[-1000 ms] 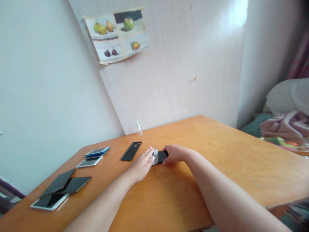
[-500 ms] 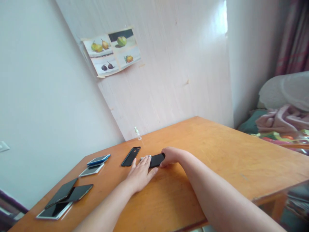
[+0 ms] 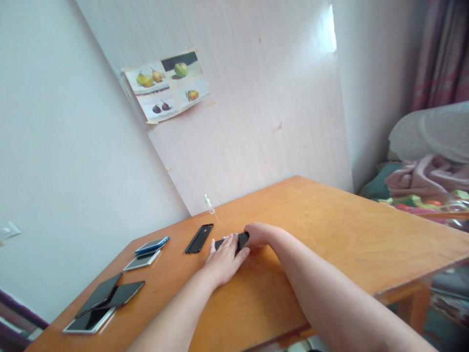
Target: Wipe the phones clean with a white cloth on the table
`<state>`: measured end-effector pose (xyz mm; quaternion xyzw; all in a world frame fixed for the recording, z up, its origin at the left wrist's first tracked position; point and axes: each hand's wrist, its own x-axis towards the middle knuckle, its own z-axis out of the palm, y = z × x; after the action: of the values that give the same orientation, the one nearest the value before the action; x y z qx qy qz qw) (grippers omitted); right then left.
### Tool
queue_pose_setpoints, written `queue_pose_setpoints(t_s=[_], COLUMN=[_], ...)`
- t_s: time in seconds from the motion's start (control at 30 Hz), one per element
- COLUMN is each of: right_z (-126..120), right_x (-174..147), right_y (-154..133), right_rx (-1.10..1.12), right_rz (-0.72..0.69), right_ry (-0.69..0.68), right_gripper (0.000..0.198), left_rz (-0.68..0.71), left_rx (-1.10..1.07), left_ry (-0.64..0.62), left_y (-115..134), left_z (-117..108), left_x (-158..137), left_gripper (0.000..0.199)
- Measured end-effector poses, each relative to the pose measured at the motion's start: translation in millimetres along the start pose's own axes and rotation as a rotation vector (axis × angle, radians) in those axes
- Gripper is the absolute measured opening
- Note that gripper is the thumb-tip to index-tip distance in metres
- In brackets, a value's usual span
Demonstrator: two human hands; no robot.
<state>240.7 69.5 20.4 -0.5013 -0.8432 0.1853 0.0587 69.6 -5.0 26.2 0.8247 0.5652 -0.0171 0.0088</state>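
A black phone (image 3: pixel 242 240) lies flat on the wooden table in front of me. My right hand (image 3: pixel 257 235) grips its right end, thumb and fingers around the edge. Laid across the phone's left and middle part is my left hand (image 3: pixel 226 259), with fingers extended and thumb out to the side. It presses a small white tissue (image 3: pixel 230 235) against the phone, and only a bit of white shows past the fingers. To the left rests a black phone case (image 3: pixel 200 238), apart from both hands.
Several phones lie at the table's left side: a blue-edged one (image 3: pixel 152 245), a white one (image 3: pixel 142 260) and a dark overlapping group (image 3: pixel 100 295). A small clear pump bottle (image 3: pixel 209 204) stands near the back edge. Bedding (image 3: pixel 428 178) is beyond the table's right side.
My left hand has slid right along the phone with the tissue, nearer to my right hand. The phone's left end now shows. My right hand keeps its grip. The camera view has shifted slightly.
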Motion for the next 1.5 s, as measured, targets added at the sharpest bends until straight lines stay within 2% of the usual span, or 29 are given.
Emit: queue_pose_setpoints(t_s=[0.13, 0.23, 0.33, 0.43, 0.6, 0.67, 0.8, 0.87, 1.1, 1.2, 1.37, 1.5], right_z=[1.0, 1.7, 0.9, -1.0, -2.3, -2.1, -3.1, -4.5, -6.2, -6.1, -9.3, -11.4], right_x=[3.5, 6.5, 6.4, 2.9, -1.5, -1.2, -0.2, -0.6, -4.1, -4.7, -5.0, -7.5], right_y=[3.9, 5.0, 3.8, 1.2, -1.1, -0.8, -0.8, -1.5, -4.5, -4.6, -4.9, -7.2], right_rx=[0.065, 0.077, 0.065, 0.056, 0.059, 0.063, 0.066, 0.056, 0.025, 0.029, 0.055, 0.045], right_rz=[0.049, 0.064, 0.065, 0.056, 0.051, 0.055, 0.068, 0.071, 0.053, 0.062, 0.066, 0.063], right_ry=[0.013, 0.014, 0.006, 0.009, -0.002, 0.000, -0.006, -0.006, -0.027, -0.011, -0.019, -0.028], right_gripper=[0.067, 0.073, 0.079, 0.075, 0.065, 0.066, 0.070, 0.071, 0.063, 0.065, 0.073, 0.067], left_rz=[-0.167, -0.165, -0.104, -0.057, -0.163, -0.159, -0.007, 0.002, -0.106, -0.059, 0.041, 0.013], left_rx=[0.045, 0.061, 0.076, 0.066, 0.026, 0.027, 0.063, 0.060, 0.045, 0.066, 0.059, 0.057], left_ry=[-0.028, -0.046, -0.034, -0.030, -0.028, -0.037, -0.037, -0.038, -0.016, 0.002, -0.058, -0.040], left_y=[-32.0, -39.5, -32.7, -23.6, -16.8, -14.8, -13.1, -13.9, -7.3, -3.4, -7.9, -8.0], left_z=[3.1, 6.9, 10.1, 9.3, 3.1, 2.6, 4.1, 3.9, 1.6, 1.1, -2.8, -3.8], left_x=[-19.8, -38.1, -45.6, -33.9, -6.2, -10.1, -35.6, -39.9, 1.2, -6.3, -33.1, -11.5], left_gripper=[0.084, 0.084, 0.085, 0.085, 0.088, 0.089, 0.083, 0.081, 0.083, 0.083, 0.078, 0.080])
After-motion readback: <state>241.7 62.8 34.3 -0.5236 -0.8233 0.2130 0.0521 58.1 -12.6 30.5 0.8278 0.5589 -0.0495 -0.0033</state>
